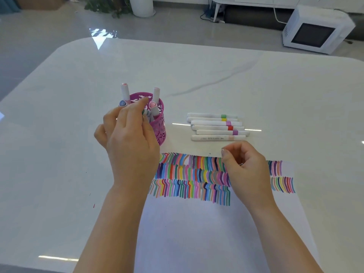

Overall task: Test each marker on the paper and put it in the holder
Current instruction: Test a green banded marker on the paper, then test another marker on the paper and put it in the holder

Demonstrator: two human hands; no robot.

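White microwave [315,30] — leafy plant [107,5] — far back

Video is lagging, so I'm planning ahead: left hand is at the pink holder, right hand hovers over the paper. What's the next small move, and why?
Probably the right hand should reach forward to the peach-banded marker, the nearest of the six lying just beyond the paper. It holds nothing, while the left hand is occupied, apparently pinching a green-banded marker at the holder.

Soft daylight is bright; window glare gleams on the floor [59,26] beyond the left hand [128,138], and a streak shines on the table [216,75] past the right hand [246,170].
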